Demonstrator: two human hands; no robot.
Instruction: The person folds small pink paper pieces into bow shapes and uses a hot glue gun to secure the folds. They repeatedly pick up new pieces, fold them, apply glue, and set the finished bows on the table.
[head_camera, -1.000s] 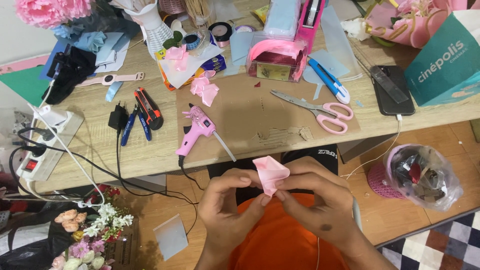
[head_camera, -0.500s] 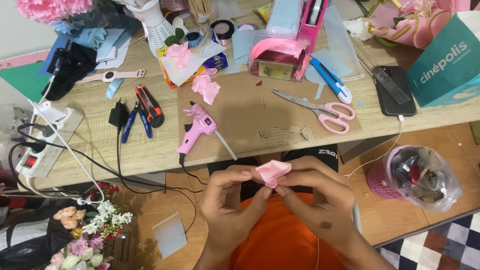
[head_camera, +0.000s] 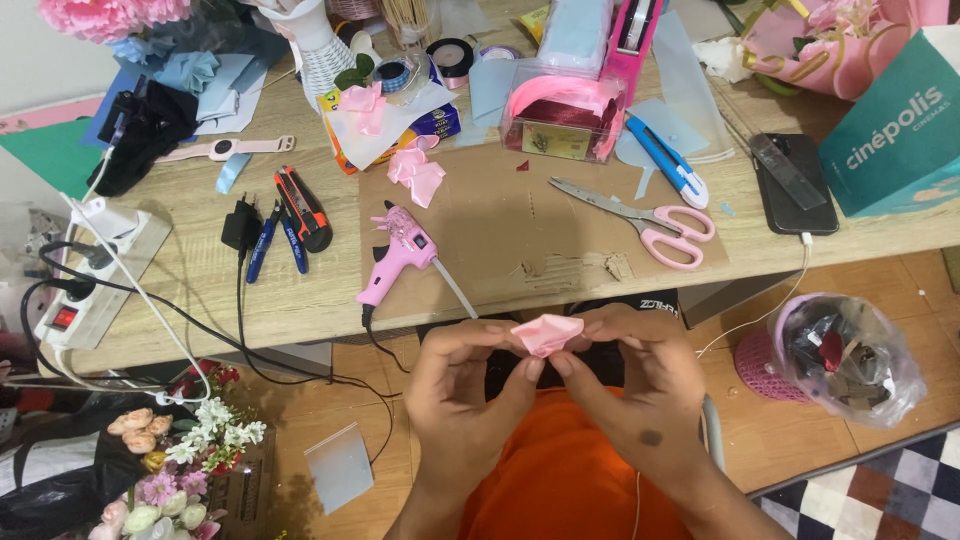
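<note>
Both of my hands pinch a small folded piece of pink ribbon (head_camera: 546, 333) just in front of the table's near edge, above my orange lap. My left hand (head_camera: 462, 392) holds its left end with thumb and fingertips. My right hand (head_camera: 640, 385) grips the right end the same way. The ribbon is rolled into a small bud-like fold. On the table beyond it lie a pink glue gun (head_camera: 398, 254) and pink-handled scissors (head_camera: 650, 217) on a brown cardboard sheet (head_camera: 520, 215).
Finished pink ribbon bows (head_camera: 415, 175), a blue cutter (head_camera: 668, 161), a black phone (head_camera: 792, 185), a teal box (head_camera: 895, 130), a pink tape dispenser (head_camera: 570, 100) and a power strip (head_camera: 88, 280) crowd the wooden table (head_camera: 190, 300). A bagged pink basket (head_camera: 835, 355) and flowers (head_camera: 180, 465) sit on the floor.
The pink ribbon piece has been folded down from a taller upright flap into a flatter, tighter roll between my fingertips. My hands stayed in about the same place.
</note>
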